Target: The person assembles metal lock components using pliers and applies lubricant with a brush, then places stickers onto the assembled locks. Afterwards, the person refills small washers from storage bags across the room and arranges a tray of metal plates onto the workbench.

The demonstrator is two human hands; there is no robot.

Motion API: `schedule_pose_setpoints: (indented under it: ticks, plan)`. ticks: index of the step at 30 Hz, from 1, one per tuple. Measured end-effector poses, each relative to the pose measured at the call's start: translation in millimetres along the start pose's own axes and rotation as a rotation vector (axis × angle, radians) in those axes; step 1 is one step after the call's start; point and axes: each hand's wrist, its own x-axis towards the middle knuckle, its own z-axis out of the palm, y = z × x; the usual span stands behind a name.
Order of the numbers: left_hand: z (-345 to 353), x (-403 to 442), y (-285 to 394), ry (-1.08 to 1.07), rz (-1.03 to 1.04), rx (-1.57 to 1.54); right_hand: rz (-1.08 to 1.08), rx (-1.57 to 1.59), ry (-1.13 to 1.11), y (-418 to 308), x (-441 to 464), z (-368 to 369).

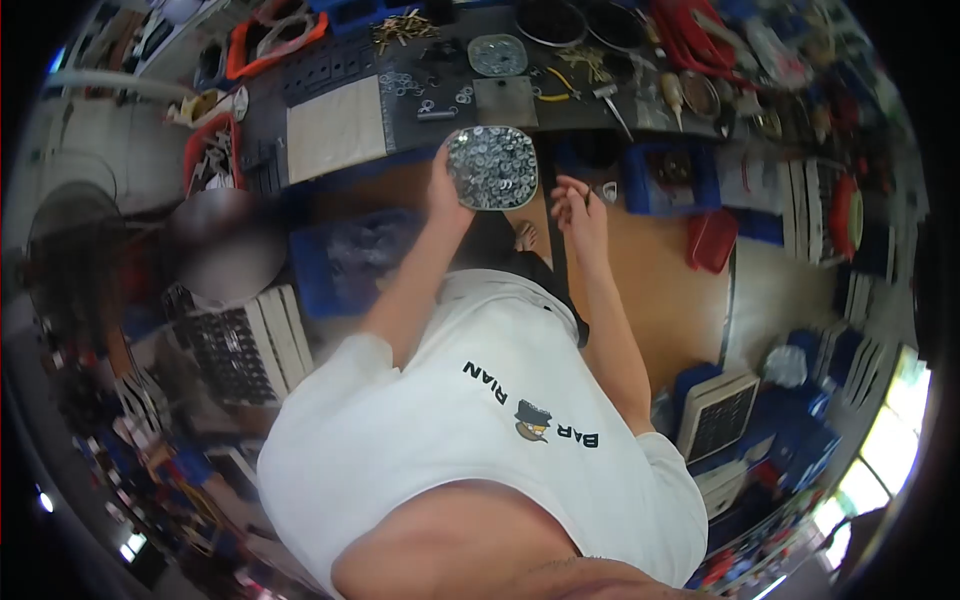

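Note:
My left hand [444, 192] is wrapped round the side of a clear square-cornered container [492, 206] and holds it up at the front edge of the workbench. Many small silvery ring-shaped parts, apparently washers, [492, 165] fill it. My right hand [580, 212] is to the right of the container, apart from it, with its fingers curled. A small dark object shows at those fingers, too small to name. Just beyond them is a small pale ring-like piece [610, 190]. On the bench behind the container lies a grey metal plate [505, 102].
The dark workbench [450, 140] carries a second clear container [497, 56], yellow-handled pliers [557, 88], a hammer [612, 105] and a pale board [336, 130]. Blue bins [310, 270] flank me on both sides. A red container [712, 240] is to the right.

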Motion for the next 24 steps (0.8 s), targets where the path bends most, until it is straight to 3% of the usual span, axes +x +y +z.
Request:
schedule_pose_setpoints:
  ticks: [2, 9, 13, 18, 22, 24]
  plan:
    - [17.9, 48.6, 3.1, -0.008, 0.054, -0.007, -0.122, -0.055, 0.015, -17.6, 66.3, 17.4]
    - [31.1, 259.7, 20.9, 0.048, 0.263, -0.077, 0.079, -0.090, -0.214, -78.2, 294.1, 64.7]
    - [10.7, 393.5, 30.8, 0.096, 0.309, -0.076, 0.163, -0.144, -0.173, -82.7, 421.5, 94.7]
    - [11.1, 486.6, 49.2, 0.138, 0.439, -0.019, 0.205, -0.187, -0.178, -66.2, 529.3, 122.8]
    - [8.1, 544.2, 41.9, 0.187, 0.414, 0.021, 0.204, -0.212, -0.129, -55.8, 576.3, 125.7]
    - [-11.5, 556.6, 40.0, 0.281, 0.492, 0.253, 0.163, -0.152, -0.133, -37.4, 581.9, 131.9]
